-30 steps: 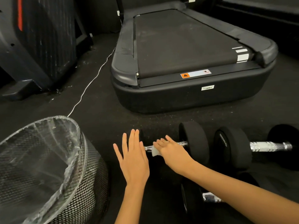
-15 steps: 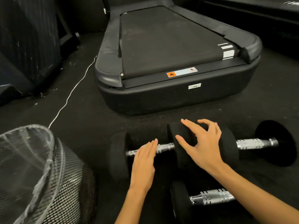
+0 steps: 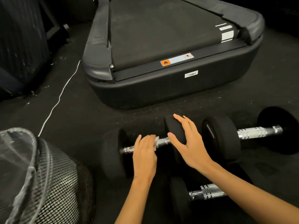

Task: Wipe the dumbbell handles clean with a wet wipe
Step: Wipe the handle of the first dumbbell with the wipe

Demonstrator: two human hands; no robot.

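Three black dumbbells with chrome handles lie on the dark floor. My left hand [image 3: 144,156] is curled over the handle [image 3: 163,141] of the left dumbbell [image 3: 113,152] and holds a white wet wipe [image 3: 155,143] against it; only a corner of the wipe shows. My right hand [image 3: 191,143] rests with spread fingers on that dumbbell's right weight [image 3: 174,126]. A second dumbbell [image 3: 257,132] lies just to the right. Below it, a third dumbbell [image 3: 207,191] is partly hidden by my right forearm.
A treadmill [image 3: 161,89] stands close behind the dumbbells. A black mesh bin [image 3: 61,183] with a clear plastic liner sits at the lower left. A white cable [image 3: 59,97] runs across the floor to the left, past dark equipment [image 3: 21,46].
The wipe passed from my right hand to my left. My right hand moved onto the weight, and my left hand went from flat beside the handle to curled over it.
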